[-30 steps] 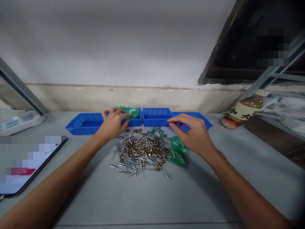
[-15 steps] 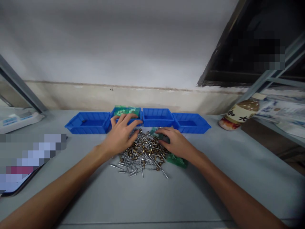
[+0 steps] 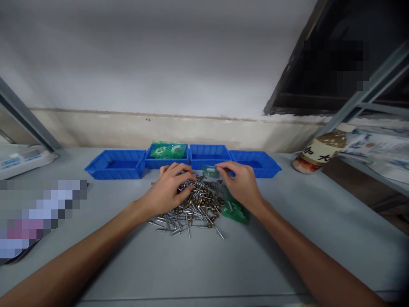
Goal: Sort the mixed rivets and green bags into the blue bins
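silver-and-brass pile of fasteners [image 3: 200,205] sits on the worktop [image 3: 191,270]. the left hand [image 3: 169,187] arches over the pile's back left part, its fingers parted and curled; whether they grasp anything under them cannot be told. just behind the pile, the right hand [image 3: 242,181] pinches the edge of a small green packet [image 3: 209,172] between thumb and forefinger. another green packet [image 3: 235,212] lies right of the pile. four blue bins [image 3: 198,163] stand behind the pile.

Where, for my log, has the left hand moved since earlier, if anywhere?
Yes: the left hand moved rightward, nearer the camera, away from the leftmost blue bin.
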A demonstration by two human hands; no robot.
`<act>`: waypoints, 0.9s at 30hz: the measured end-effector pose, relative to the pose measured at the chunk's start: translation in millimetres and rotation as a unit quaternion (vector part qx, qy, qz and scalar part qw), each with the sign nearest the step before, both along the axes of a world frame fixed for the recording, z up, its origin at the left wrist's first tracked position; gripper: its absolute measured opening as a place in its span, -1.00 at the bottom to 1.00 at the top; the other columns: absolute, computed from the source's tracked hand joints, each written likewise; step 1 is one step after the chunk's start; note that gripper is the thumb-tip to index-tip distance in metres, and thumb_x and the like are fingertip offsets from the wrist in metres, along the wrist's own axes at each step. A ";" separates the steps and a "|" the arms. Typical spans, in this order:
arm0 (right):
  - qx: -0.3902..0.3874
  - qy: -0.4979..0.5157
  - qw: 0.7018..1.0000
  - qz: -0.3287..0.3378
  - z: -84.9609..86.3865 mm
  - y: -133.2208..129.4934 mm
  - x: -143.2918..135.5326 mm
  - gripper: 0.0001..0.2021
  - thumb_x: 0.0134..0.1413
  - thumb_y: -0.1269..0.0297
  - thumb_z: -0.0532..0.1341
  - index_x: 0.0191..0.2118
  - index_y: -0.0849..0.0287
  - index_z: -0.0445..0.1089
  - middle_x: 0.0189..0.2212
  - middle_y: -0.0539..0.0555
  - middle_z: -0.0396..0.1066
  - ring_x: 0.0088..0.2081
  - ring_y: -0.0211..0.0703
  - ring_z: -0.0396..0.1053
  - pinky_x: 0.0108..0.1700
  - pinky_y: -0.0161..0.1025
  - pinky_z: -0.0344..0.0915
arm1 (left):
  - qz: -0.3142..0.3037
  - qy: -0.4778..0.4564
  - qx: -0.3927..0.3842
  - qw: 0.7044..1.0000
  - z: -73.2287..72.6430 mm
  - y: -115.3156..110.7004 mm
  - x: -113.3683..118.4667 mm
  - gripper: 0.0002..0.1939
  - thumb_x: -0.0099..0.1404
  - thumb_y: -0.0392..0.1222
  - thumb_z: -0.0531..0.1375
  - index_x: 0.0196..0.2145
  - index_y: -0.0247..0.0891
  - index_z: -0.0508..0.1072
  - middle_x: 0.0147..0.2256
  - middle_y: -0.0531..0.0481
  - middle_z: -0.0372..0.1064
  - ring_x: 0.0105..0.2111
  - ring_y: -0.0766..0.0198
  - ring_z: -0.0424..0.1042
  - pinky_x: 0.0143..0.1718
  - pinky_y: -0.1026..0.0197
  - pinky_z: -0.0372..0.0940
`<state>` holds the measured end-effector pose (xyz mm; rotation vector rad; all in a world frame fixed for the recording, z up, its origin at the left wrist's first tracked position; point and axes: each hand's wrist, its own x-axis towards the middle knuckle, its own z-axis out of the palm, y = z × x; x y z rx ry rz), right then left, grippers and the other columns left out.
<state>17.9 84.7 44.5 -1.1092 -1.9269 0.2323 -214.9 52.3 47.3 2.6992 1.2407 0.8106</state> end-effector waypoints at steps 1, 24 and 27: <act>-0.015 0.049 0.999 -0.009 2.3 -0.4 -0.3 -0.85 0.14 0.31 0.19 -0.29 0.16 0.52 -0.33 0.11 0.56 -0.31 -0.06 0.50 -0.20 -0.09 0.40 | 0.004 -0.011 -0.005 1.000 0.5 -0.2 0.9 -0.82 0.35 -0.25 0.09 -0.12 -0.13 0.42 -0.02 -0.05 0.35 0.00 0.06 0.28 -0.02 -0.06 0.10; -0.363 0.328 0.863 0.125 6.5 -24.2 -19.4 -0.84 -0.02 0.22 0.33 -0.28 0.12 0.54 -0.36 0.09 0.53 -0.37 -0.18 0.49 -0.52 -0.35 0.32 | 0.009 -0.378 -0.268 0.886 0.5 0.3 5.4 -0.80 0.34 -0.19 0.09 -0.16 -0.26 0.47 -0.36 -0.01 0.48 -0.32 0.27 0.43 -0.22 0.20 0.29; -0.361 0.316 0.867 0.133 5.2 -23.9 -19.6 -0.87 -0.02 0.24 0.32 -0.30 0.11 0.56 -0.32 0.10 0.54 -0.31 -0.14 0.51 -0.48 -0.33 0.36 | 0.033 -0.359 -0.250 0.899 1.4 -1.6 6.2 -0.79 0.34 -0.17 0.10 -0.22 -0.24 0.52 -0.33 -0.01 0.48 -0.32 0.27 0.43 -0.21 0.20 0.30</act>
